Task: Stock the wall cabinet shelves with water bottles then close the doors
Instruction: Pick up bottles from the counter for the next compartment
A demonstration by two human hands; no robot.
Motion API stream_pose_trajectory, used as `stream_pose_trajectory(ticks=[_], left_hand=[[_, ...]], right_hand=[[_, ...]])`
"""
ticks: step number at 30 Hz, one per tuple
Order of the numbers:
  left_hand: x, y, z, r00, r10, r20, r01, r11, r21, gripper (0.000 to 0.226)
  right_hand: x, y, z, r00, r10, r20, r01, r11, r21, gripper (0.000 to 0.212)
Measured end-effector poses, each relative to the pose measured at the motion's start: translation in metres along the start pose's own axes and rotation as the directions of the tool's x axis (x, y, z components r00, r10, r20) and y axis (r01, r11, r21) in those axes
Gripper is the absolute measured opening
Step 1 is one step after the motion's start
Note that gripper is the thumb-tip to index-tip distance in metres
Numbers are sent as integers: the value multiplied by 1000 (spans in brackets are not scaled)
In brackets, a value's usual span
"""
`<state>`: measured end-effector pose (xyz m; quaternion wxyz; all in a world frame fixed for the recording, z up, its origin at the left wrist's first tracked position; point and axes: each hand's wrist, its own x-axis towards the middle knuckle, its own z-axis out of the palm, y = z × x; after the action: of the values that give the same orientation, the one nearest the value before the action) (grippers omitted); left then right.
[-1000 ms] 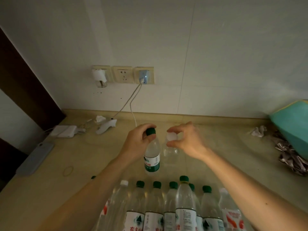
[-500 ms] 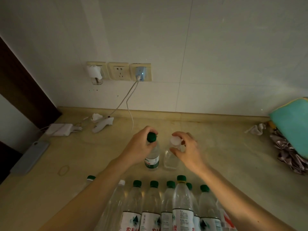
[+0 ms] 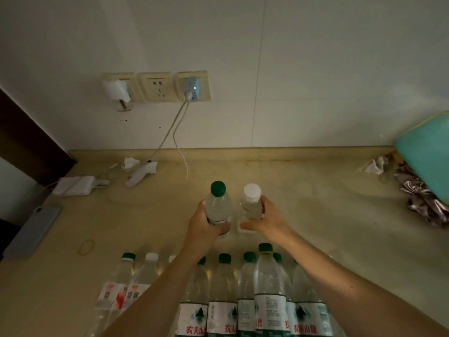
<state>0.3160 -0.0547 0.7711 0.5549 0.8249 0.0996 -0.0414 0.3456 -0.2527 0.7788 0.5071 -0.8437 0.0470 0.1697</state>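
Head view, looking down at the beige worktop against a white tiled wall. My left hand grips the green-capped bottle round its lower body, fingers curled under it, cap tilted away from me. My right hand grips the white-capped bottle from its right side, thumb across the front near the base. Both bottles are side by side, just apart, around the middle of the worktop; can't tell if their bases touch the surface. Row of bottles stands along the near edge under my forearms, mostly green caps with green-and-white labels, a couple with white caps and red labels toward the left end. Rubber band lies left of that row. Phone face down near the left edge. White charger brick toward the back left corner, white handheld device beside it with crumpled tissue just behind. Wall sockets above the back edge, blue plug in the right one, cable hanging down to the worktop. Teal bag at the right edge, shiny crumpled fabric in front of it.
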Motion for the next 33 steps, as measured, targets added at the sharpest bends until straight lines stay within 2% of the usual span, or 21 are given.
stream_pose_trajectory(ticks=[6,9,12,15,21,25,28,31,33], left_hand=[[-12,32,-19,997,79,25,-77,994,-83,59],[-21,78,-38,979,201,29,-195,968,-156,56],[-34,135,-62,934,356,5,-349,918,-191,57],[-53,194,-90,846,532,-41,-528,825,-201,56],[-112,305,-139,586,799,-135,-803,551,-229,51],[-138,368,-165,481,854,-197,-865,425,-265,62],[-153,412,-184,367,895,-252,-914,298,-274,55],[-162,458,-203,291,914,-281,-940,218,-263,45],[-161,487,-213,287,913,-290,-946,222,-237,41]], right_hand=[[-33,-36,-16,968,-70,-242,119,974,193,66],[-66,-78,-37,930,-166,-328,249,941,231,67],[-105,-126,-58,855,-276,-440,400,890,220,65],[-150,-176,-78,747,-397,-533,552,818,164,64],[-243,-267,-116,469,-568,-676,765,643,-10,79],[-289,-324,-148,299,-614,-731,858,508,-75,57],[-314,-365,-177,188,-654,-733,890,430,-155,43],[-324,-404,-205,114,-660,-743,899,387,-206,39],[-320,-429,-221,95,-668,-738,893,385,-233,36]])
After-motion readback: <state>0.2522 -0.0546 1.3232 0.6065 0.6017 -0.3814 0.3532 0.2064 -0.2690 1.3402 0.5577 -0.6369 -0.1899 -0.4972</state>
